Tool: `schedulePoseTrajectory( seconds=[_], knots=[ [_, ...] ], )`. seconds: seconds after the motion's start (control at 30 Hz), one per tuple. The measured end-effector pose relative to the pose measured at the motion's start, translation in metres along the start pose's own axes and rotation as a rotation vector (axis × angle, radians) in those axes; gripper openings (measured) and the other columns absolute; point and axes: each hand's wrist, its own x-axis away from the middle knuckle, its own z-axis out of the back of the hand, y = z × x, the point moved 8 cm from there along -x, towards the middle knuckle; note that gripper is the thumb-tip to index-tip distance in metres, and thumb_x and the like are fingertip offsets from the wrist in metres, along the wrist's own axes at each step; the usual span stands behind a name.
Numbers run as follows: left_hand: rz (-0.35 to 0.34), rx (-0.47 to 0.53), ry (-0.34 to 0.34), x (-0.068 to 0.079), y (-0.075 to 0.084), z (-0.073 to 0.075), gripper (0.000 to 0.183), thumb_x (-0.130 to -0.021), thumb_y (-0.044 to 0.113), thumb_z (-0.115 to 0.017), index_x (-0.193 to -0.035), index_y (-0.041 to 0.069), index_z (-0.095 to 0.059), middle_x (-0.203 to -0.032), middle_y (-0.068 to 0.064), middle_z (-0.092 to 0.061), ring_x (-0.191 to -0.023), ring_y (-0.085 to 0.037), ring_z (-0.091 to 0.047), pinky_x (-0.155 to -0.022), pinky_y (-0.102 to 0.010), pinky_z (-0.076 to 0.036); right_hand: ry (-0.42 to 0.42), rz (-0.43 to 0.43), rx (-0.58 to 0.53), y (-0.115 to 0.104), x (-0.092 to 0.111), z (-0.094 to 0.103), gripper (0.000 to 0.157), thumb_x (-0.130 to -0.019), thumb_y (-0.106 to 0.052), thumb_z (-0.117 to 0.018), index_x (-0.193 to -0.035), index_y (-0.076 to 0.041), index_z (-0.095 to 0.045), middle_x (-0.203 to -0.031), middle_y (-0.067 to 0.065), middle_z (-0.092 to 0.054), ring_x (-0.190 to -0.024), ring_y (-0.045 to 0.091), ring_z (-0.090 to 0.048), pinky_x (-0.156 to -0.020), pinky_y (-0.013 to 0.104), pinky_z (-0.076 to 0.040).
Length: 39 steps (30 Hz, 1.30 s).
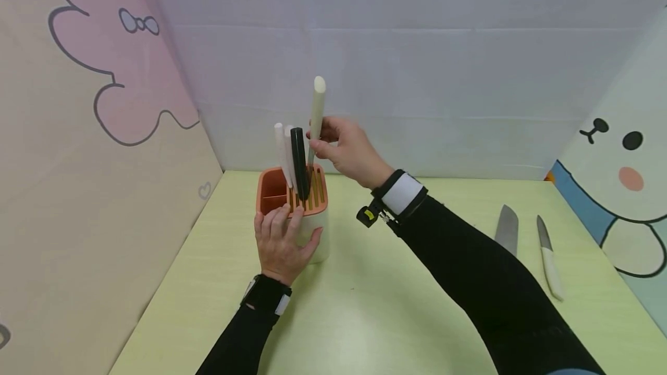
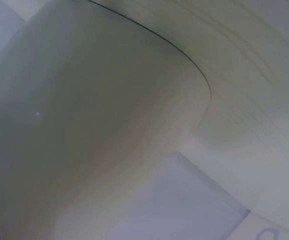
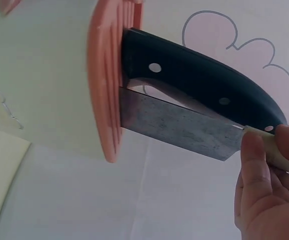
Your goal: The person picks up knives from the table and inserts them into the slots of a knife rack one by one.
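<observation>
A pale-handled knife [image 1: 317, 110] is pinched between the fingers of the right hand [image 1: 351, 152], its blade partly sunk into an orange-topped knife holder [image 1: 319, 220] on the counter [image 1: 375, 282]. A black-handled knife [image 1: 299, 164] is seated alongside. The holder's front is touched by the left hand [image 1: 281, 245], fingers spread.

No words, labels, brands or numbers can be read; a small outlined heart [image 1: 205, 191] is drawn on the left wall [image 1: 104, 213], low toward its far end.
</observation>
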Motion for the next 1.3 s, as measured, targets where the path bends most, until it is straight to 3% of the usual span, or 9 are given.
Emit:
schedulePoseTrajectory(
  seconds=[0.23,0.4,1.03,1.3],
  knots=[
    [-0.003,-0.007,-0.003,0.000,0.000,0.000,0.055,-0.075,0.043,-0.068,-0.116,0.007,-0.058,-0.114,-0.017,-0.055,-0.104,-0.032,-0.048,-0.091,-0.059,-0.035,-0.022,-0.029,0.069,0.020,0.001,-0.011,0.025,-0.093,-0.010,-0.058,-0.117,-0.004,-0.057,-0.103,0.006,-0.065,-0.095,0.012,-0.058,-0.084,0.033,-0.050],
    [-0.003,-0.004,0.000,0.000,0.000,0.001,0.055,-0.074,0.042,-0.069,-0.117,0.008,-0.058,-0.115,-0.016,-0.055,-0.104,-0.032,-0.048,-0.092,-0.058,-0.034,-0.030,-0.055,0.070,0.033,0.003,-0.018,0.025,-0.093,-0.010,-0.058,-0.118,-0.003,-0.056,-0.103,0.007,-0.065,-0.095,0.012,-0.060,-0.080,0.032,-0.053],
    [0.002,-0.001,-0.001,0.000,-0.002,0.001,0.053,-0.076,0.042,-0.069,-0.115,0.006,-0.059,-0.114,-0.017,-0.055,-0.103,-0.033,-0.049,-0.091,-0.059,-0.035,-0.101,-0.112,0.237,0.060,0.005,-0.040,0.031,-0.095,-0.012,-0.055,-0.126,-0.005,-0.053,-0.112,0.007,-0.064,-0.101,0.011,-0.057,-0.087,0.033,-0.050],
    [-0.001,-0.008,-0.005,0.000,-0.004,0.001,0.053,-0.076,0.042,-0.069,-0.114,0.006,-0.059,-0.113,-0.017,-0.055,-0.103,-0.033,-0.049,-0.091,-0.059,-0.035,-0.095,-0.131,0.301,0.069,0.005,-0.043,0.032,-0.097,-0.018,-0.053,-0.126,-0.006,-0.051,-0.110,0.007,-0.063,-0.102,0.013,-0.056,-0.086,0.033,-0.050]
  ],
)
